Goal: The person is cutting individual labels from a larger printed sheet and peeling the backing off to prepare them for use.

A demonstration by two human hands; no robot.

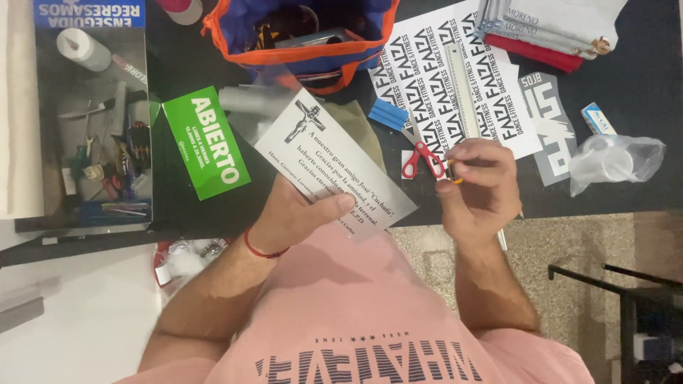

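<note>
Left hand (299,213) pinches a white printed card (334,163) with a cross figure and lines of black text, thumb on top at its lower edge, card held tilted just above the near edge of the dark desk (626,85). Right hand (478,186) is curled shut around a small orange-tipped tool (455,174), likely a craft knife or pen; blade not visible, cannot tell which. Hands apart, card to the left of the tool. Step in hand looks like inspecting or lining up the card before working on it; any trim would call for laying it flat and steadying it first. Red-handled scissors (420,158) lie just beside the right hand, a metal ruler (462,89) rests on a sheet of repeated black logo prints (434,57). Containers: clear plastic bin (92,128) at left holds a white roll, pens and assorted small tools; blue bag with orange trim (299,35) sits open, contents dark, hard to tell. Green sign (206,142) lies between bin and card. Crumpled clear plastic bag (615,160) at far right.
</note>
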